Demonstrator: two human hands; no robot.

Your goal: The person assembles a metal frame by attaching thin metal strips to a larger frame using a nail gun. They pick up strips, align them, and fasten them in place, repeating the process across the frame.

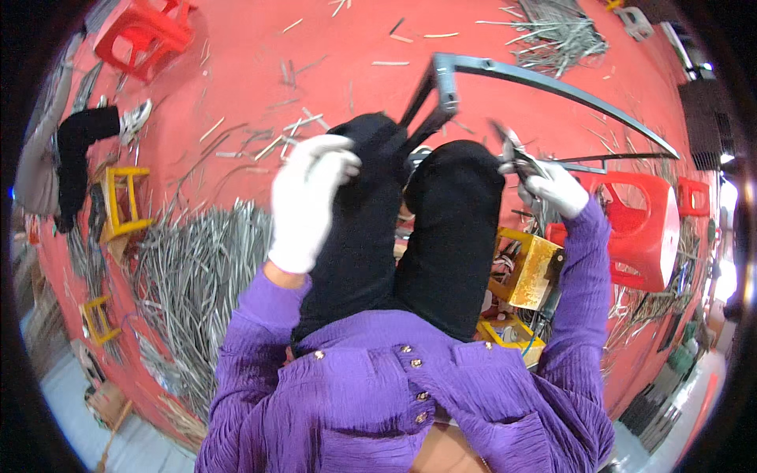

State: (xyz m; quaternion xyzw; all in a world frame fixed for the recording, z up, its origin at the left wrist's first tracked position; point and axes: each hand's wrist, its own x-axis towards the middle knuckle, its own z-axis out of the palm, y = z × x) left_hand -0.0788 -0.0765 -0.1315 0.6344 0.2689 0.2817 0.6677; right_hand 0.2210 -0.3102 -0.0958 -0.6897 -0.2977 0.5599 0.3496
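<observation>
Floor (pixel 236 71): red, smooth-looking, covers the whole room as seen; littered with short pale offcuts. Room reads as a workshop.

Large heap of grey metal strips (pixel 189 268) lies on the person's left, spreading from beside the knee outward. A second, smaller heap of the same grey strips (pixel 556 35) sits far ahead on the right.

Red plastic stool (pixel 643 229) stands just beside the right arm; another red stool (pixel 146 35) is far off at upper left. A yellow metal box (pixel 532 268) sits under the right knee, and a small yellow frame stand (pixel 122 201) is well apart on the left. Another person, dark sleeve (pixel 79 150), sits at the left edge.

Work piece: a long curved grey metal frame (pixel 552 83), angled corner near the knees, arc sweeping away to the right. It rests across the black-trousered knees (pixel 449 205). Judgement: stiff, moderately light but unwieldy from its length, cut ends likely sharp, bare metal slippery under cloth gloves. Best grip looks to be near the corner joint, where the bars meet.

Left hand (pixel 311 197), white glove, is curled against the left knee near the frame's lower bar; whether it grips the bar I cannot tell.

Right hand (pixel 556 189), white glove, is closed around small pliers (pixel 512 154), tips near the frame.
</observation>
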